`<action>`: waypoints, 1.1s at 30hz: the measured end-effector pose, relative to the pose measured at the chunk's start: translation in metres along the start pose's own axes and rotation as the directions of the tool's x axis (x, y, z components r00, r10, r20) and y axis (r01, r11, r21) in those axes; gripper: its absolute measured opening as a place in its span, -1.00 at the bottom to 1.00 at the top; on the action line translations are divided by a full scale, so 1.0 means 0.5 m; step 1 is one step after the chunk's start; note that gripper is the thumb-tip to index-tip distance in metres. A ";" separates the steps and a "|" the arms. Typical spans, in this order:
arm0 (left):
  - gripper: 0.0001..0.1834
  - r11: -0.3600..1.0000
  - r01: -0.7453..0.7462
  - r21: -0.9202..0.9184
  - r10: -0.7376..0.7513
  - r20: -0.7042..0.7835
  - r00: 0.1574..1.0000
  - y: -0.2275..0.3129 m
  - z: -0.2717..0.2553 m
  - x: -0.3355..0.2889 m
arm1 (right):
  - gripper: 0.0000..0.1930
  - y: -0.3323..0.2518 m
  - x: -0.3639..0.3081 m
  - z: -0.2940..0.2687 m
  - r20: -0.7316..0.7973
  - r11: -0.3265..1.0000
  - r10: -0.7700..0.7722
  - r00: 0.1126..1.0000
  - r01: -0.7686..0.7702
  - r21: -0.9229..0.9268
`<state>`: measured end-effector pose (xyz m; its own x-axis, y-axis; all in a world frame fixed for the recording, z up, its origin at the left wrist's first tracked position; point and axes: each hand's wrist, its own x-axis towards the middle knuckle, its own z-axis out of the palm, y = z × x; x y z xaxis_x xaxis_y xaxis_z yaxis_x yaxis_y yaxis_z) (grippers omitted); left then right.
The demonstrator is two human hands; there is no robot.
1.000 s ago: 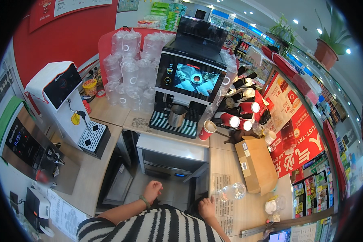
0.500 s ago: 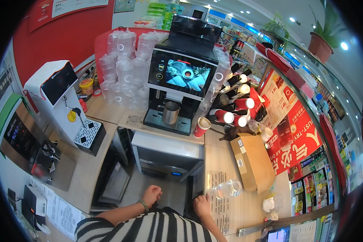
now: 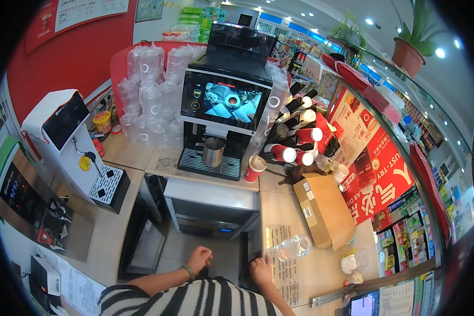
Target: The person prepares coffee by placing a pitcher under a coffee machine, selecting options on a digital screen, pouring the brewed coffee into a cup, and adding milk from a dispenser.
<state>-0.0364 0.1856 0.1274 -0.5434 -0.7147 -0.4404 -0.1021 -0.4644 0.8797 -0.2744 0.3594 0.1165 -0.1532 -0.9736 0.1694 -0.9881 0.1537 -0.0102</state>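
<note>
My left hand (image 3: 200, 259) hangs in front of my body over the floor gap, its fingers loosely curled with nothing seen in them. At the edge of the right-hand counter rests my right hand (image 3: 260, 270), fingers extended downward and holding nothing. Close to it on the counter lies a clear plastic cup (image 3: 295, 247). Ahead stands a black coffee machine (image 3: 224, 102) with a lit screen. A metal milk pitcher (image 3: 213, 152) is upright on its drip tray (image 3: 195, 166). Just right of the machine is a red paper cup (image 3: 255, 168).
Wrapped stacks of clear cups (image 3: 151, 100) flank the machine. A white dispenser (image 3: 63, 142) and a steel-fronted machine (image 3: 23, 195) occupy the left counter. Cup stacks (image 3: 297, 142) and an opened cardboard box (image 3: 324, 210) sit on the right, by a glass partition. Below the coffee machine is an under-counter appliance (image 3: 213, 200).
The whole view has shifted slightly, so the machine and counters appear a little further left. Both hands keep nearly the same place and pose, and the pitcher and cups stay put.
</note>
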 end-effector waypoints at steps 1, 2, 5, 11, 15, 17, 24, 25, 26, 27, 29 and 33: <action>-0.81 1.000 -0.012 -0.012 0.012 0.004 1.000 -0.004 -0.002 0.013 | -0.89 0.003 0.000 0.001 0.001 1.000 -0.004 1.000 0.004 -0.015; -0.81 0.999 -0.025 -0.024 0.025 0.007 1.000 -0.010 -0.004 0.030 | -0.90 0.006 -0.005 0.008 0.002 1.000 -0.009 1.000 0.009 -0.029; -0.79 0.999 -0.008 -0.045 0.007 -0.017 1.000 0.006 -0.005 0.049 | -0.91 0.004 -0.001 -0.003 0.012 1.000 -0.012 1.000 0.012 -0.029; -0.62 0.975 0.046 -0.219 -0.085 -0.172 0.981 -0.003 -0.038 0.094 | -0.91 0.004 0.003 0.004 0.027 1.000 -0.018 0.999 0.018 -0.005; -0.54 0.955 0.077 -0.288 -0.150 -0.242 0.959 0.006 -0.072 0.100 | -0.90 -0.005 0.004 -0.010 0.056 1.000 -0.006 0.998 0.006 -0.009; -0.54 0.952 0.066 -0.300 -0.146 -0.255 0.956 0.014 -0.085 0.099 | -0.90 -0.003 0.003 -0.009 0.062 1.000 -0.004 0.998 0.005 -0.014; -0.58 0.961 0.018 -0.276 -0.094 -0.262 0.961 0.046 -0.119 0.089 | -0.89 0.001 0.005 0.001 0.101 0.999 -0.016 0.995 0.020 -0.046; -0.59 0.959 0.013 -0.282 -0.090 -0.261 0.961 0.046 -0.123 0.090 | -0.89 0.000 0.004 0.000 0.099 0.999 -0.011 0.995 0.015 -0.044; -0.60 0.957 0.008 -0.288 -0.086 -0.260 0.962 0.048 -0.128 0.093 | -0.89 -0.001 0.002 -0.001 0.097 0.999 -0.004 0.995 0.009 -0.043; -0.60 0.956 0.003 -0.292 -0.081 -0.257 0.963 0.051 -0.131 0.095 | -0.89 0.000 0.002 0.002 0.091 0.999 -0.005 0.996 0.009 -0.041; -0.62 0.960 0.000 -0.280 -0.074 -0.254 0.964 0.058 -0.136 0.097 | -0.89 0.002 -0.003 0.008 0.079 0.999 -0.001 0.997 0.004 -0.037; -0.63 0.974 -0.173 -0.148 0.144 -0.191 0.971 0.054 -0.137 0.125 | -0.88 -0.001 0.007 0.005 0.114 0.998 -0.008 0.993 0.014 -0.056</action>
<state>-0.0159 0.0926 0.1115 -0.3831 -0.8607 -0.3354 0.1178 -0.4057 0.9064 -0.2744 0.3557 0.1145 -0.1462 -0.9877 0.0556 -0.9877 0.1489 0.0479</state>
